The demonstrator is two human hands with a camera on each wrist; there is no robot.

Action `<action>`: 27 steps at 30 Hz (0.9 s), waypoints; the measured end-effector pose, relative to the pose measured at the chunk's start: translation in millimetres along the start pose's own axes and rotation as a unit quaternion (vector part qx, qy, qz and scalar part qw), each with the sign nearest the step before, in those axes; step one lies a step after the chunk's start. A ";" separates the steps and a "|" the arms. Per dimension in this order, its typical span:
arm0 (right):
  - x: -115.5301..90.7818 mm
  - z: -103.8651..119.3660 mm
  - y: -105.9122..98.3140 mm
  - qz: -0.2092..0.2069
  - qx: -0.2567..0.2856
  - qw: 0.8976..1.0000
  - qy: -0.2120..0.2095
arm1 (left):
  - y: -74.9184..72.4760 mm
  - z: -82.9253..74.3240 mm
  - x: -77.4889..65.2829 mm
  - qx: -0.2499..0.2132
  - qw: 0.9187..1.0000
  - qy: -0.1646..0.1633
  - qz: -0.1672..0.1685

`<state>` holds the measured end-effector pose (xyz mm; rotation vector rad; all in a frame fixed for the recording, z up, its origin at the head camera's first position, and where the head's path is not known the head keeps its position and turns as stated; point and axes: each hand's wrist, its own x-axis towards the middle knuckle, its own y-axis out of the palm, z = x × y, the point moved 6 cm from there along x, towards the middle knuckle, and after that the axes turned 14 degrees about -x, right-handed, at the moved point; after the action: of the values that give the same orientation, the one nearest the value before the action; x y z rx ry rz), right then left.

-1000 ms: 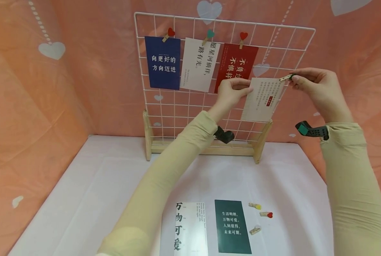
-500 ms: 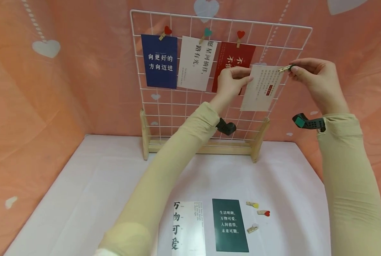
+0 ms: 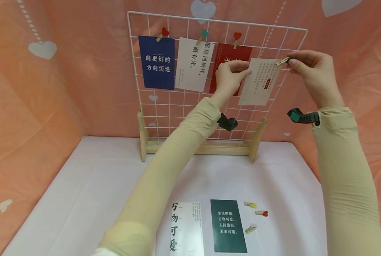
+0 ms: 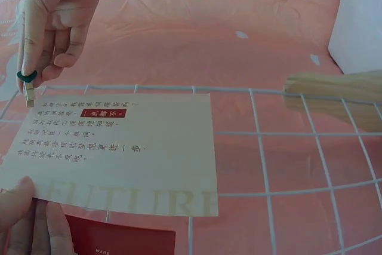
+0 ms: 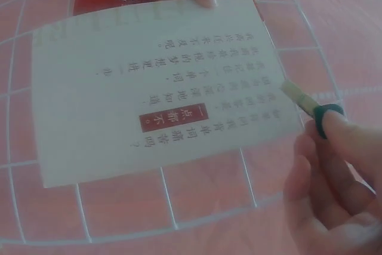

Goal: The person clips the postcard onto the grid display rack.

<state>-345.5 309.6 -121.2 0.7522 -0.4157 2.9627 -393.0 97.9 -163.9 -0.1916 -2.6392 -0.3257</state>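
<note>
The cream card (image 3: 257,85) is in front of the white wire grid (image 4: 267,194), partly covering the red card (image 3: 238,53). The left hand (image 3: 229,77) pinches it at the left edge, between thumb and fingers. The right hand (image 3: 318,69) pinches the wooden clip (image 3: 282,62) near its green heart, close to the card's upper right corner; whether it bites the paper I cannot tell. The card should be light, rather stiff and easily creased, so an edge hold is suitable. The clip probably needs firm squeezing at its heart end.
</note>
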 end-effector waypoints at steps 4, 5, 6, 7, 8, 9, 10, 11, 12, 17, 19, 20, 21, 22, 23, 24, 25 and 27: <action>4.9 3.4 2.0 -0.016 0.008 1.000 -0.011 | -1.8 -5.6 3.3 0.017 1.000 0.021 -0.012; 6.6 4.4 2.5 -0.021 0.007 1.000 -0.016 | -2.2 -6.6 4.2 0.020 0.999 0.024 -0.015; 8.1 5.4 2.6 -0.027 0.004 0.999 -0.019 | -2.4 -7.3 5.1 0.021 0.999 0.026 -0.018; 9.6 6.3 2.7 -0.033 0.001 0.999 -0.021 | -2.7 -7.6 6.1 0.021 0.999 0.027 -0.022; 11.3 7.1 2.6 -0.039 -0.001 0.999 -0.023 | -2.9 -7.8 7.0 0.022 0.999 0.026 -0.025; 13.0 7.7 2.6 -0.043 -0.001 0.999 -0.024 | -3.0 -7.8 7.6 0.022 0.999 0.026 -0.027; 14.5 8.3 2.3 -0.048 -0.001 0.999 -0.023 | -2.8 -7.5 8.3 0.023 0.999 0.025 -0.028; 16.1 9.3 2.1 -0.052 -0.002 0.998 -0.023 | -2.5 -7.2 9.1 0.024 0.999 0.024 -0.028; 17.6 10.2 1.9 -0.057 -0.001 0.998 -0.023 | -2.1 -6.9 9.5 0.024 0.999 0.023 -0.028; 23.4 14.7 3.1 -0.070 -0.018 0.997 -0.031 | -0.4 -4.7 12.8 0.024 0.999 0.016 -0.033; 24.9 15.9 4.6 -0.072 -0.035 0.996 -0.033 | 0.2 -5.2 14.0 0.027 0.999 0.016 -0.038; 25.6 16.5 5.5 -0.073 -0.044 0.996 -0.034 | 0.7 -5.4 14.6 0.028 0.999 0.014 -0.039; 26.1 17.2 6.4 -0.075 -0.052 0.995 -0.037 | 1.2 -6.1 15.0 0.029 0.999 0.015 -0.040; 26.6 17.8 7.3 -0.076 -0.057 0.995 -0.039 | 1.9 -6.7 15.3 0.031 0.999 0.015 -0.040; 27.0 18.4 7.8 -0.078 -0.060 0.994 -0.040 | 2.7 -7.2 15.5 0.035 0.998 0.015 -0.040; 27.5 18.8 8.2 -0.080 -0.061 0.994 -0.041 | 3.5 -7.2 15.6 0.038 0.998 0.012 -0.040; 28.0 19.2 8.3 -0.083 -0.063 0.994 -0.042 | 4.3 -7.3 15.4 0.040 0.998 0.012 -0.038; 29.0 20.1 8.2 -0.089 -0.070 0.993 -0.043 | 5.2 -7.5 14.8 0.045 0.998 0.012 -0.038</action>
<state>-362.7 295.9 -92.5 0.8535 -0.5268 2.7113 -401.8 102.1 -149.4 -0.0585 -2.6352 -0.2321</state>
